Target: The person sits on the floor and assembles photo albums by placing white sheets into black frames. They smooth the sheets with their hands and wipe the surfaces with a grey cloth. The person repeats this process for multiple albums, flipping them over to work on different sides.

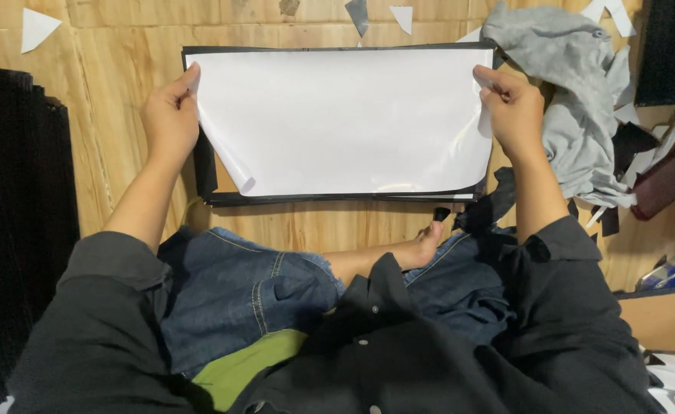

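Note:
A large white sheet (345, 119) lies over a black sheet (203, 165) of about the same size on a wooden floor. My left hand (170, 115) grips the white sheet's left edge, where the lower left corner curls up. My right hand (512, 107) pinches the right edge, peeling a small flap of white away from the black layer. Both forearms reach out from black sleeves. I sit on the floor in blue jeans, and a bare foot (422, 247) shows just below the sheets.
A crumpled grey cloth (583, 100) lies right of the sheets. White and grey paper scraps (37, 27) dot the floor at the top. Dark ribbed material (8, 192) fills the left side. Cardboard (663, 318) and dark offcuts sit at the right.

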